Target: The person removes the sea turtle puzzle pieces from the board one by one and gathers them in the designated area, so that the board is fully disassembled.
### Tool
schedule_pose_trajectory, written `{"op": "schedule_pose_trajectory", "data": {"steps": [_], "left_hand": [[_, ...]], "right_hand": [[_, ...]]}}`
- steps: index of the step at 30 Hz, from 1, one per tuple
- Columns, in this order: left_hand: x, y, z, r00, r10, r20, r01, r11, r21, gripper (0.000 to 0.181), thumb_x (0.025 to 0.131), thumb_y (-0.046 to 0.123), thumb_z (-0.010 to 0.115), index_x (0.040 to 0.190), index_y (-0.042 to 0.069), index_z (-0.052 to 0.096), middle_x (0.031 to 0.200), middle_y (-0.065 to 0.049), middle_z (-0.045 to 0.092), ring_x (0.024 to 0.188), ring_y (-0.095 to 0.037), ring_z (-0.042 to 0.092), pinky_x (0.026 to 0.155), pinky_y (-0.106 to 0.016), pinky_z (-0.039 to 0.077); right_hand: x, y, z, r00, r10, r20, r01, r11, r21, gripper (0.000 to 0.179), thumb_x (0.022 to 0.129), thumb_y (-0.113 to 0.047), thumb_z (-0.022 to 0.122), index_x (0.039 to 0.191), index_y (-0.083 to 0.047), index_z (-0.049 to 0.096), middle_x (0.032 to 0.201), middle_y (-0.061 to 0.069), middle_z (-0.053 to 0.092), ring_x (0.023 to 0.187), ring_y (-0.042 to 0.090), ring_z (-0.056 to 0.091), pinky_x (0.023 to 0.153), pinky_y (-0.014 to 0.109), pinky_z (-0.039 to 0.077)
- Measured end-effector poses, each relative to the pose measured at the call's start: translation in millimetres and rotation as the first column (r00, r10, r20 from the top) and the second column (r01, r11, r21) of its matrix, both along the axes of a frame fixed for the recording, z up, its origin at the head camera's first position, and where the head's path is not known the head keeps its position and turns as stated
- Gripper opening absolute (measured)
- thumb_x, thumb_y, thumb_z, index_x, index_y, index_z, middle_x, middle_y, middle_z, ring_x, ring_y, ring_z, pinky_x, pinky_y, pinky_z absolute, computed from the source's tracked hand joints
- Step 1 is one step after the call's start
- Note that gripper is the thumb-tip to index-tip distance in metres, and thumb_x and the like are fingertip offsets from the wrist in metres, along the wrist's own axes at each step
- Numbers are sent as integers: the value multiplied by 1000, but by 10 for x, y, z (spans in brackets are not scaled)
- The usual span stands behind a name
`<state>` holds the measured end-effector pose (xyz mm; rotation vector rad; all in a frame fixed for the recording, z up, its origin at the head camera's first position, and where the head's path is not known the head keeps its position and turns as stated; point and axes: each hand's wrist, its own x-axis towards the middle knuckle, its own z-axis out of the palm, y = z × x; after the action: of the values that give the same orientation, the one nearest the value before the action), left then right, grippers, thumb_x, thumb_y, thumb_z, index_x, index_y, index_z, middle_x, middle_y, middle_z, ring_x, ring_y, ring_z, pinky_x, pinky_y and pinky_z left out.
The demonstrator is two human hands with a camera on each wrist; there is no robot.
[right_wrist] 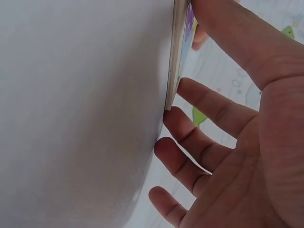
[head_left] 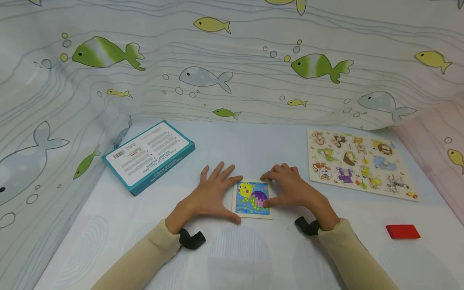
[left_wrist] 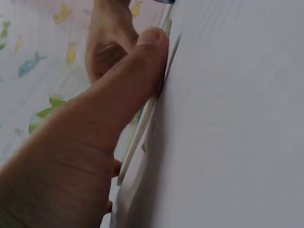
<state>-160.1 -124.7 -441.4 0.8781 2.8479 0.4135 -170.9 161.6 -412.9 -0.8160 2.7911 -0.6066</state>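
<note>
A small square jigsaw puzzle with a turtle picture and a pale wooden border lies in front of me, between both hands. Spread wide, my left hand spans its left side, the index fingertip at the top corner and the thumb by the bottom corner. In the left wrist view that thumb lies along the board's edge. My right hand has its thumb on the picture's right part and loosely bent fingers around the top right corner. The right wrist view shows those fingertips against the board's corner.
A teal and white box lies at the back left. Back right is a wooden animal puzzle board with several pieces. A red block sits at the right. A fish-patterned sheet rises behind the table.
</note>
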Motion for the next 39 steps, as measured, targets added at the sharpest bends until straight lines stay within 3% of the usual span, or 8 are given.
{"op": "schedule_pose_trajectory", "data": {"steps": [4, 10, 15, 22, 28, 39], "left_hand": [[-5, 0, -19, 1000, -19, -14, 18, 999, -27, 119, 61, 91, 67, 160, 35, 31, 173, -4, 13, 160, -38, 3, 117, -74, 1], [-63, -35, -57, 996, -37, -82, 35, 999, -34, 103, 74, 87, 56, 161, 38, 28, 172, -1, 17, 160, -34, 7, 119, -71, 4], [-100, -92, -67, 992, -54, -116, 60, 997, 52, 81, 85, 73, 57, 156, 38, 41, 168, 0, 29, 158, -34, 17, 119, -70, 8], [-130, -141, -112, 987, -49, -155, 81, 975, 209, 49, 92, 44, 62, 140, 35, 62, 159, 0, 47, 155, -34, 28, 118, -68, 12], [-129, -146, -141, 988, -35, -149, 70, 969, 238, 45, 94, 33, 60, 139, 34, 63, 158, 0, 48, 155, -34, 28, 118, -67, 12], [-106, -123, -149, 990, -23, -136, 51, 977, 206, 49, 94, 40, 59, 143, 34, 59, 160, 1, 45, 156, -34, 25, 118, -67, 11]], "right_hand": [[4, 5, 22, 1000, 1, -3, -1, 1000, -7, 70, 70, -50, 90, 129, -20, 67, 116, 3, 63, 113, 26, 50, 96, 53, 33], [-21, 27, 16, 1000, 17, 3, -17, 1000, -20, 65, 72, -49, 90, 129, -25, 69, 114, 1, 62, 113, 25, 51, 94, 50, 33], [-56, 84, -4, 999, 35, 30, -34, 998, -45, 59, 73, -47, 89, 127, -27, 73, 108, -1, 61, 108, 21, 49, 90, 45, 33], [-69, 109, -29, 998, 57, 30, -54, 995, -86, 55, 73, -36, 91, 124, -24, 74, 105, -4, 64, 104, 17, 48, 85, 38, 32], [-75, 87, -44, 999, 52, 15, -50, 992, -115, 44, 75, -30, 91, 116, -24, 77, 102, -7, 68, 102, 16, 51, 85, 37, 33], [-79, 64, -16, 998, 50, 47, -44, 991, -129, 34, 74, -29, 91, 106, -26, 80, 99, -8, 68, 101, 18, 51, 86, 40, 34]]}}
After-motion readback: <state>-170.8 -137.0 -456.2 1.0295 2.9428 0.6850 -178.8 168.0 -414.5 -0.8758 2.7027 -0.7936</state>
